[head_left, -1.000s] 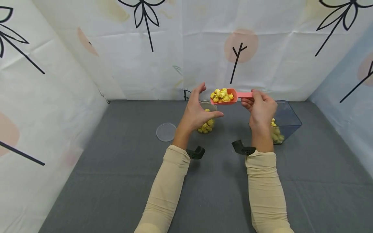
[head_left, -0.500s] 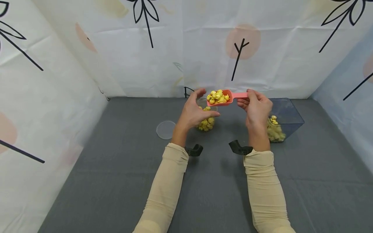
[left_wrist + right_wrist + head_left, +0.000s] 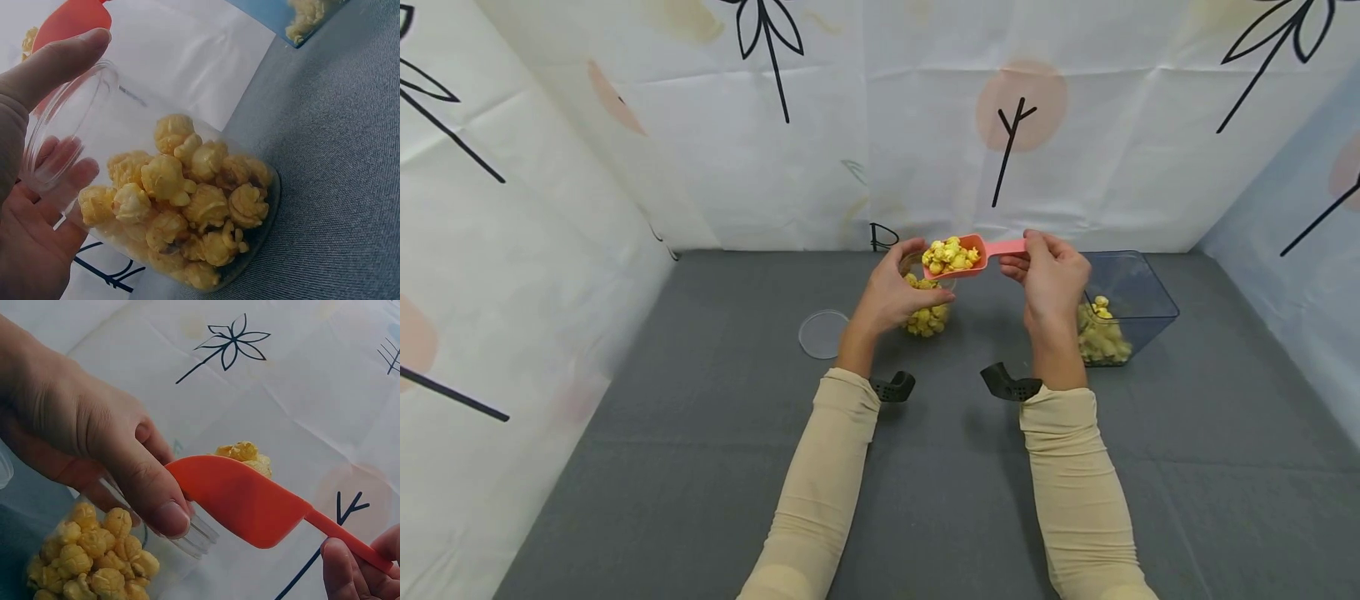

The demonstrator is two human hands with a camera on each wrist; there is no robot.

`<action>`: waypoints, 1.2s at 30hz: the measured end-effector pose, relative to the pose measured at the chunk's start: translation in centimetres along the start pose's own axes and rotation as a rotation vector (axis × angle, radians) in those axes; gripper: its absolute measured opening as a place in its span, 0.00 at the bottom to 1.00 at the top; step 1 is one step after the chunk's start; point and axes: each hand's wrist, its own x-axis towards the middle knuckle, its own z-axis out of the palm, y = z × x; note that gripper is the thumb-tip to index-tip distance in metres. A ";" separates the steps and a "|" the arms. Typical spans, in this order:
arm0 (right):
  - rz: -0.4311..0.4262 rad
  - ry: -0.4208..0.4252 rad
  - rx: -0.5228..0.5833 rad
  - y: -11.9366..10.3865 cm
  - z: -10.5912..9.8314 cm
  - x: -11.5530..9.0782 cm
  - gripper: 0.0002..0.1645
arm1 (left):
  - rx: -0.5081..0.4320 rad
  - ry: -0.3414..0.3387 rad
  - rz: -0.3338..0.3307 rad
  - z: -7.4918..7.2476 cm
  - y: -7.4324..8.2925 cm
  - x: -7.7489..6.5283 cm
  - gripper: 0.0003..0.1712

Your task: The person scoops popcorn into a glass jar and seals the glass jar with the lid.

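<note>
In the head view my left hand (image 3: 891,292) curves round the upper part of a clear jar (image 3: 215,140) that stands on the table. Yellow popcorn (image 3: 165,178) fills the jar's lower part. My left thumb lies across near the rim, and the fingers show through the clear wall. My right hand (image 3: 1052,275) pinches the handle of a red scoop (image 3: 244,500). Heaped with popcorn (image 3: 951,255), the scoop's bowl hangs over the jar's mouth, with its front edge close to the left thumb.
A clear round lid (image 3: 823,334) lies on the grey table (image 3: 700,467), left of the jar. Behind my right hand stands a bluish see-through bin (image 3: 1138,287) with more popcorn in it. White patterned cloth walls (image 3: 820,167) border the table.
The scoop with its popcorn has moved left and slightly down, over the jar's mouth. My left hand has shifted left, closer round the jar.
</note>
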 end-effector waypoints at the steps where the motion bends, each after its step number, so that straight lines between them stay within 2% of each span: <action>1: -0.004 -0.003 0.001 0.0 0.0 0.0 0.22 | 0.001 0.002 -0.001 0.0 0.0 0.0 0.54; 7: -0.065 -0.006 -0.030 -0.5 0.0 -0.3 0.20 | 0.002 0.001 -0.018 0.0 -0.2 0.2 0.54; 13: -0.182 -0.011 -0.170 -1.4 0.4 -1.0 0.18 | -0.002 0.001 -0.029 -0.1 -0.1 0.2 0.55; 18: -0.232 -0.036 -0.244 -1.9 0.7 -1.5 0.18 | -0.002 0.001 -0.027 -0.2 -0.1 0.1 0.56; 24: -0.234 -0.083 -0.273 -2.4 0.7 -2.0 0.18 | -0.023 -0.003 -0.019 -0.1 0.0 0.0 0.56; 36: -0.210 -0.068 -0.280 -2.4 0.5 -1.7 0.19 | -0.004 -0.005 -0.021 -0.1 0.0 0.1 0.55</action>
